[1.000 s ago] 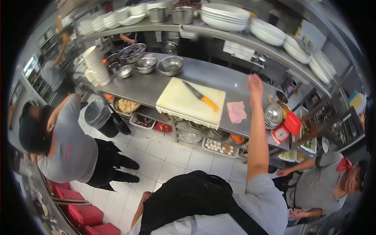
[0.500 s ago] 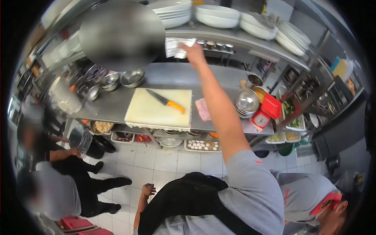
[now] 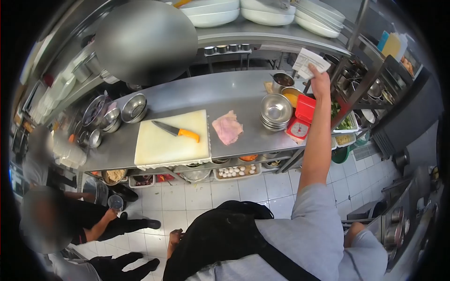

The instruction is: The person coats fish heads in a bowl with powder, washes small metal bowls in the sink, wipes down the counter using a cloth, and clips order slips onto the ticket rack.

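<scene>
My right hand (image 3: 320,83) reaches out to the far right, closed on white paper slips (image 3: 310,62) with faint print. It is raised above the worktop, near the shelving post. Below my right arm are a red kitchen scale (image 3: 299,127) with its round dial and stacked steel bowls (image 3: 275,110). My left hand (image 3: 175,237) hangs low beside my black apron, partly covered by it; the fingers that show look loosely apart with nothing visible in them. On the worktop lie a white cutting board (image 3: 173,147), an orange-handled knife (image 3: 180,132) on it, and a pinkish cloth (image 3: 228,128).
White dishes (image 3: 213,18) stand on the upper shelf. Steel bowls (image 3: 134,107) sit at the worktop's left. A tray of eggs (image 3: 236,172) is underneath. Co-workers are at the left, one holding a clear container (image 3: 115,202); another person is close on my right.
My right hand has swung rightward with the paper slips, from the middle of the shelf to the right-hand post. The view has shifted to the right. The pinkish cloth is now fully uncovered.
</scene>
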`<state>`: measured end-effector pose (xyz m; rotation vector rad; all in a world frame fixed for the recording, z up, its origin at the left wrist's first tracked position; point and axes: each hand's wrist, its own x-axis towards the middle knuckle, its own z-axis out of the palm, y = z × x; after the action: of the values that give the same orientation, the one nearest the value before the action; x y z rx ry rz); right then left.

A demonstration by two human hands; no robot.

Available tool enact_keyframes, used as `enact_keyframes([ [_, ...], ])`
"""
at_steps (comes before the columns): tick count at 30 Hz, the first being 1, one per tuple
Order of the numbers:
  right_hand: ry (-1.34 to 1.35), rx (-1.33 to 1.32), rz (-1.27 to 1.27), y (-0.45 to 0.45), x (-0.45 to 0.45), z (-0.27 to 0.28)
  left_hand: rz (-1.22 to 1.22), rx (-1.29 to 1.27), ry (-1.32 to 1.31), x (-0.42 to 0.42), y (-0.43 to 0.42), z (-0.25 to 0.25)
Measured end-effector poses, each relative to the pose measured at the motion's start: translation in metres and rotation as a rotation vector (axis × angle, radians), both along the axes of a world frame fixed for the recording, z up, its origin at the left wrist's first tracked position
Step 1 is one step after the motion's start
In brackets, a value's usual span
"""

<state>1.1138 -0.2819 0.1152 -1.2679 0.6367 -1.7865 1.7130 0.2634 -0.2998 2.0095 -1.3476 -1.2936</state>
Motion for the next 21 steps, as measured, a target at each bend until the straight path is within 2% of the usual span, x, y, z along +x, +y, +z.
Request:
enact_keyframes([
  [1, 0.023, 0.013, 0.0, -0.008, -0.005, 0.004, -0.255, -0.095, -0.15, 0.003, -0.003, 0.002],
  [2, 0.047, 0.026, 0.001, -0.015, -0.008, 0.008, -0.265, -0.093, -0.148, 0.01, -0.009, -0.004],
  [4, 0.05, -0.025, 0.029, -0.028, -0.001, 0.013, -0.808, -0.449, -0.623, 0.019, -0.026, -0.017],
  [5, 0.051, -0.08, 0.07, -0.033, 0.005, 0.014, -0.429, -0.052, -0.298, 0.003, -0.035, 0.0],
  [6, 0.057, -0.077, 0.069, -0.036, 0.009, 0.014, 0.042, -0.023, 0.093, 0.005, -0.034, -0.024],
  [8, 0.127, 0.003, 0.034, -0.041, 0.018, 0.01, 0.19, 0.11, 0.073, -0.01, -0.057, 0.001],
  [9, 0.132, 0.011, 0.035, -0.036, 0.021, 0.001, 0.19, 0.118, 0.077, -0.018, -0.064, 0.02],
  [11, 0.063, 0.037, -0.004, -0.008, 0.031, -0.025, 0.373, 0.217, 0.225, -0.029, -0.078, 0.047],
  [12, 0.03, 0.039, -0.012, 0.0, 0.041, -0.028, 0.383, 0.208, 0.234, -0.03, -0.076, 0.045],
  [14, -0.018, 0.004, 0.066, 0.013, 0.056, -0.032, 0.227, 0.146, 0.126, -0.031, -0.072, 0.037],
  [15, -0.077, -0.005, 0.126, 0.019, 0.059, -0.038, 0.234, 0.168, 0.142, -0.032, -0.068, 0.04],
  [17, 0.049, 0.04, 0.001, -0.006, 0.052, -0.034, 0.022, 0.207, -0.062, 0.008, -0.04, -0.08],
  [18, -0.05, -0.053, 0.139, 0.003, 0.071, -0.01, -0.083, 0.219, -0.164, 0.024, -0.028, -0.126],
  [19, 0.043, 0.056, 0.053, -0.002, 0.075, 0.004, -0.825, 0.019, -0.528, 0.037, -0.032, -0.157],
  [20, 0.127, 0.038, 0.097, -0.032, 0.066, 0.0, -0.685, -0.038, -0.486, 0.032, -0.038, -0.131],
  [21, 0.068, -0.008, 0.1, -0.019, 0.093, 0.017, -0.78, 0.042, -0.452, 0.046, -0.033, -0.166],
])
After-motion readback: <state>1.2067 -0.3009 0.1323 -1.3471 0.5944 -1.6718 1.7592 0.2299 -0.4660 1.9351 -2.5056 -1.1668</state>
